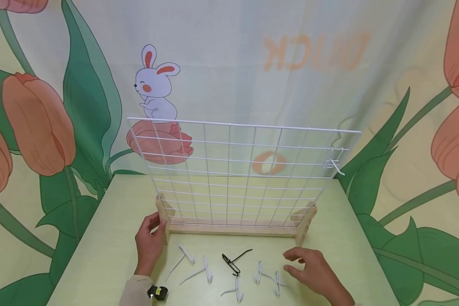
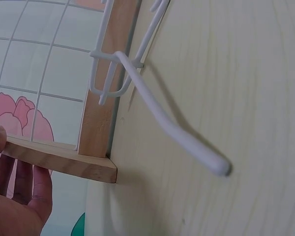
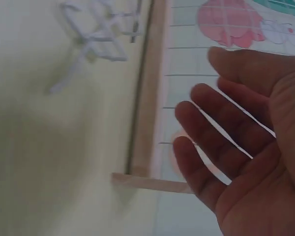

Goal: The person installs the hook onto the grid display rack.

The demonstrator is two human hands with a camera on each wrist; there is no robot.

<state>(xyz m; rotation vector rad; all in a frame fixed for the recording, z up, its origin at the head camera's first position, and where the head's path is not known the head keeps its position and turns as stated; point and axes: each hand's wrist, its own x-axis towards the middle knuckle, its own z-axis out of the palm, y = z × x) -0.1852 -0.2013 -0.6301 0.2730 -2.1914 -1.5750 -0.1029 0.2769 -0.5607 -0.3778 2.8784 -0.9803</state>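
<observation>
A white wire grid rack (image 1: pixel 229 125) stands upright in a pale wooden base (image 1: pixel 233 231) on the table. My left hand (image 1: pixel 150 244) grips the base's left foot (image 2: pixel 64 161), thumb on one side and fingers on the other. Over on the right, my right hand (image 1: pixel 314 272) hovers by the other foot (image 1: pixel 305 225), holding nothing, its fingers relaxed and apart. Between the hands lie a black wire hook (image 1: pixel 235 260) and several white hooks (image 1: pixel 206 268). One white hook (image 1: pixel 335 165) hangs near the grid's upper right corner.
The light wood-grain table (image 1: pixel 95 250) ends just behind the rack. A curtain (image 1: pixel 229 63) printed with tulips and a rabbit hangs behind and at both sides. On the left wrist sits a small black device (image 1: pixel 158 292).
</observation>
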